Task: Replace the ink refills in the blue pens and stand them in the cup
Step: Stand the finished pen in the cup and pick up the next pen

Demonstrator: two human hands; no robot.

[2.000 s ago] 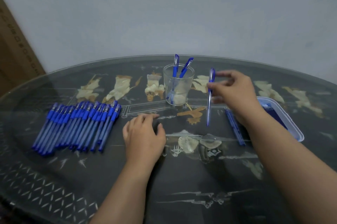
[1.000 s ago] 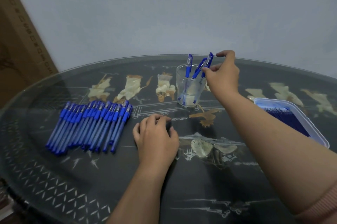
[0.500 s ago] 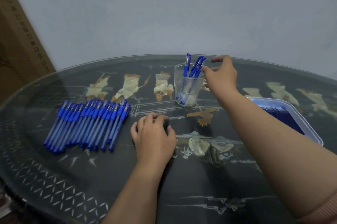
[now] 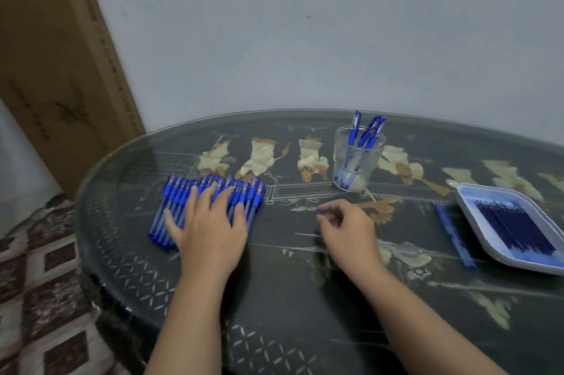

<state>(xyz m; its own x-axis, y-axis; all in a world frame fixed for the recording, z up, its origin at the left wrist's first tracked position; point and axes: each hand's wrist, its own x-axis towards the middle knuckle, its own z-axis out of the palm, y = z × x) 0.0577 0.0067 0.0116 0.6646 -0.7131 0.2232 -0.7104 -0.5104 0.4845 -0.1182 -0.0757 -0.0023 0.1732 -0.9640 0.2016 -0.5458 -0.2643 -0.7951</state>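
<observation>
Left of the cup (image 4: pixel 357 161), the row of blue pens (image 4: pixel 175 206) lies with long axes running away from the person. The left grip (image 4: pixel 210 228) rests on it, fingers straight. The right grip (image 4: pixel 348 228), nearer the cup, hangs loosely curled, empty.

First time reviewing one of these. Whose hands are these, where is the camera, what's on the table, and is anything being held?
There is no robot: a person works with bare hands, and the view comes from a camera on their head, looking down. On the glass-topped table lie a row of blue pens, a clear cup with three pens standing in it, a white tray of dark refills and a few loose refills beside it. The left hand rests flat on the row; the right hand is loosely curled over the table and seems to hold nothing.
</observation>
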